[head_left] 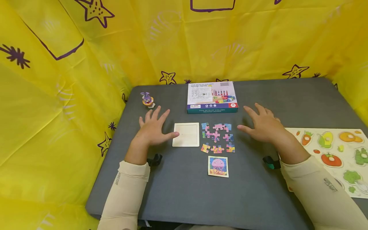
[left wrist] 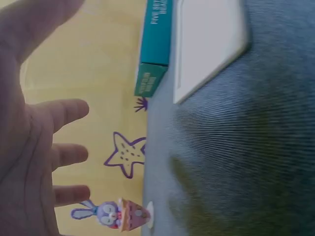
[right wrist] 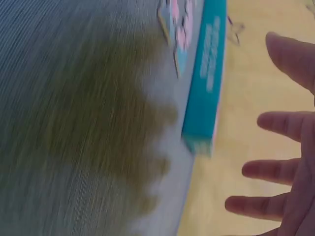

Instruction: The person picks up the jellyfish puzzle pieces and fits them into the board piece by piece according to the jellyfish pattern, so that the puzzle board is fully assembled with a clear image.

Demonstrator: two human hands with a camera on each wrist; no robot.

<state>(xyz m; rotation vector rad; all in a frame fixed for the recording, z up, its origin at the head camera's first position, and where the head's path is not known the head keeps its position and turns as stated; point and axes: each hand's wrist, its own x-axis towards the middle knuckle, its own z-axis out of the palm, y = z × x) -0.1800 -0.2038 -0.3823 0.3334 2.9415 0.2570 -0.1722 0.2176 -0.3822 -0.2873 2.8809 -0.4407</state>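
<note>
My left hand (head_left: 153, 129) hovers over the table with fingers spread, its thumb near the left rim of a square wooden puzzle tray (head_left: 186, 146). Nothing is in it. On the other side my right hand (head_left: 263, 125) is held out the same way, fingers apart, holding nothing. Between the hands, right of the tray, several jigsaw pieces (head_left: 215, 136) in pink, blue and yellow lie in loose rows. Just below them is a small picture card (head_left: 218, 166) showing a pink jellyfish. In the left wrist view the tray (left wrist: 211, 44) appears beyond the thumb.
A bead-set box (head_left: 212, 110) lies behind the tray and pieces. A purple rabbit figurine (head_left: 147, 99) stands at the back left. To the right, partly under my right forearm, lies a vegetable puzzle board (head_left: 313, 156). Yellow cloth (head_left: 184, 41) hangs behind the grey table (head_left: 178, 191).
</note>
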